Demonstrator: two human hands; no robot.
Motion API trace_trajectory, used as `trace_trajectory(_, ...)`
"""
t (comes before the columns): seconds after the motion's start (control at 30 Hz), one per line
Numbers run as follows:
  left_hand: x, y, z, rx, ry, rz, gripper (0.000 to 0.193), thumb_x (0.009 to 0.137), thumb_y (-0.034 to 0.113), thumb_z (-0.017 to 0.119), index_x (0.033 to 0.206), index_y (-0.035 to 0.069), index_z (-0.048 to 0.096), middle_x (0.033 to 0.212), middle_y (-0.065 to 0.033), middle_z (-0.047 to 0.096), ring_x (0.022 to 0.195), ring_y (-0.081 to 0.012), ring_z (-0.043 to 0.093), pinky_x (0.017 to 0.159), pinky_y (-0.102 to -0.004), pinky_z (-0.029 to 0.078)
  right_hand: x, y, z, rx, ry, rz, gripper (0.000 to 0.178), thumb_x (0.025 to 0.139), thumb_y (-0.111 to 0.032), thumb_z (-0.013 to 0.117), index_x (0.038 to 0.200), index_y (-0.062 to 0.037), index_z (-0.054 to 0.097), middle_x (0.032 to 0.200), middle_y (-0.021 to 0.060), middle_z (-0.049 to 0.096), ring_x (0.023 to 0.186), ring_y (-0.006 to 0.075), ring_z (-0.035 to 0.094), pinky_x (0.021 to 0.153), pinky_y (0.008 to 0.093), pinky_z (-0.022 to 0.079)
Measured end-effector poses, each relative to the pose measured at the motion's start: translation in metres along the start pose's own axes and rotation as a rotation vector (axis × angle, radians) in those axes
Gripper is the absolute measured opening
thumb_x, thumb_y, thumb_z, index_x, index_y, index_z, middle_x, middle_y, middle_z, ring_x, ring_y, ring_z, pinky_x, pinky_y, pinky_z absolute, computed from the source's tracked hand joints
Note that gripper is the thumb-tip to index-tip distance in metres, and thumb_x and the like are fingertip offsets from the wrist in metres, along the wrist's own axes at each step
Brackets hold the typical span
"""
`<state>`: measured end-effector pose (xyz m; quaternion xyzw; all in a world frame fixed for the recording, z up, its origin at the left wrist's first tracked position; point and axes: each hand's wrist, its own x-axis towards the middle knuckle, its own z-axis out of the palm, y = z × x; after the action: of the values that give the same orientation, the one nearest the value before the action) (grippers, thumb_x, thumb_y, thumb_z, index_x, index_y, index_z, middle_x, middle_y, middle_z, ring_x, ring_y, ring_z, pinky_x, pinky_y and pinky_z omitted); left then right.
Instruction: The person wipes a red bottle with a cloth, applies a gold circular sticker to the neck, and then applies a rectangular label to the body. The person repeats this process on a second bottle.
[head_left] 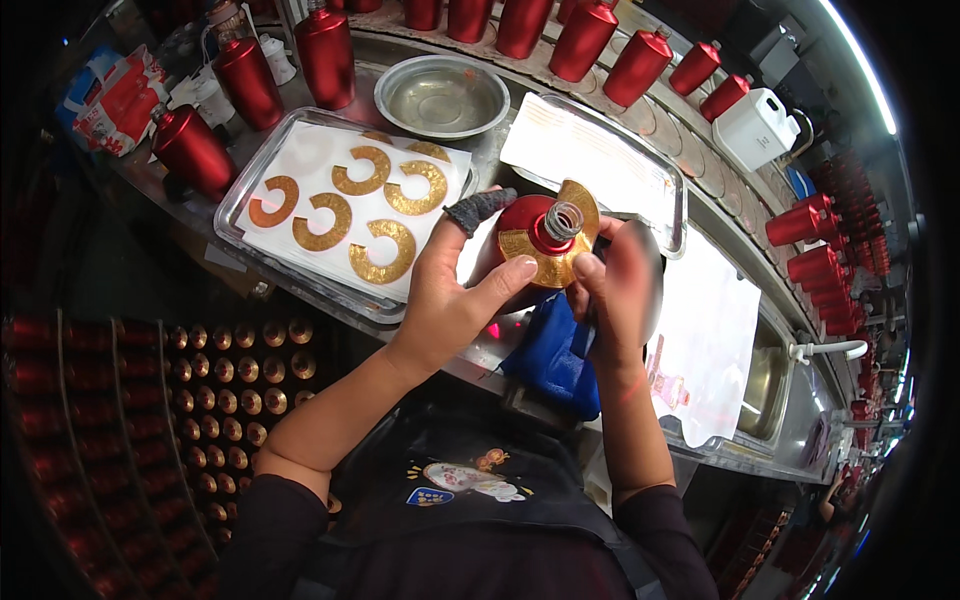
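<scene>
My left hand [447, 288] is wrapped round a red bottle [516, 217], its open threaded neck tilted toward me. A dark wrap covers the left forefinger. A gold C-shaped decal [541, 268] lies round the bottle's shoulder, and one end stands out past the neck at the upper right. My left thumb presses on the decal's lower left. My right hand [612, 290] pinches the decal's edge at the bottle's right side; a blur hides part of that hand. Several more gold C-shaped decals [384, 252] lie on white paper in the metal tray [228, 212] to the left.
A metal basin [441, 96] of water stands behind the tray. Another tray [683, 200] with white sheets lies at the right, near a sink [764, 390]. Red bottles [585, 42] line the conveyor behind. A blue cloth [556, 358] hangs at the bench edge. Racked bottles [225, 371] fill the lower left.
</scene>
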<state>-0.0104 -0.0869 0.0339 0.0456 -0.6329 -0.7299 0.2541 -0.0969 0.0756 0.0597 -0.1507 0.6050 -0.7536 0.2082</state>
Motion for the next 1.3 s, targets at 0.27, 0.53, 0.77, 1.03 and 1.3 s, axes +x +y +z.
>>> trace_trajectory(0.27,0.004,0.008,-0.002,-0.343,-0.036,-0.214,0.049,0.093,0.011,0.072,0.135,-0.002,0.051,0.130,-0.0125,0.061,0.120,-0.0173,0.057,0.106,-0.0334,0.044,-0.001,-0.002,0.004,-0.150,0.038,0.010,0.048,0.088,-0.003,0.076,0.129,-0.0008,0.051,0.116,0.0089,0.063,0.087,0.0110,0.068,0.069,0.0211,0.054)
trace_trajectory(0.53,0.003,0.004,0.004,-0.334,-0.026,-0.155,0.045,0.093,0.010,0.071,0.133,0.000,0.053,0.126,-0.0116,0.063,0.118,-0.0167,0.058,0.105,-0.0326,0.045,-0.001,0.004,0.005,0.013,0.010,-0.079,0.048,0.089,-0.002,0.073,0.131,0.0010,0.050,0.120,0.0098,0.062,0.098,0.0153,0.070,0.083,0.0239,0.056)
trace_trajectory(0.77,0.002,0.006,0.003,-0.308,-0.016,-0.163,0.044,0.093,0.008,0.071,0.132,0.000,0.053,0.127,-0.0118,0.062,0.118,-0.0169,0.058,0.105,-0.0325,0.045,-0.001,0.009,0.004,0.059,-0.015,-0.073,0.045,0.091,-0.001,0.071,0.131,0.0014,0.051,0.124,0.0089,0.060,0.099,0.0144,0.069,0.084,0.0239,0.055)
trace_trajectory(1.03,0.004,-0.001,0.003,-0.238,-0.050,-0.097,0.053,0.091,0.011,0.074,0.137,-0.001,0.049,0.131,-0.0124,0.060,0.120,-0.0178,0.057,0.106,-0.0330,0.044,0.002,0.010,0.005,0.089,-0.011,-0.077,0.042,0.093,-0.003,0.070,0.130,0.0011,0.052,0.122,0.0086,0.061,0.099,0.0138,0.068,0.086,0.0239,0.054)
trace_trajectory(1.3,-0.004,-0.002,0.003,-0.172,0.002,-0.053,0.055,0.091,0.018,0.075,0.137,0.000,0.050,0.133,-0.0149,0.057,0.122,-0.0227,0.056,0.105,-0.0360,0.045,0.000,0.007,0.007,-0.041,0.027,-0.055,0.043,0.092,-0.013,0.073,0.128,-0.0037,0.052,0.090,0.0012,0.067,0.065,0.0014,0.053,0.053,0.0164,0.037)
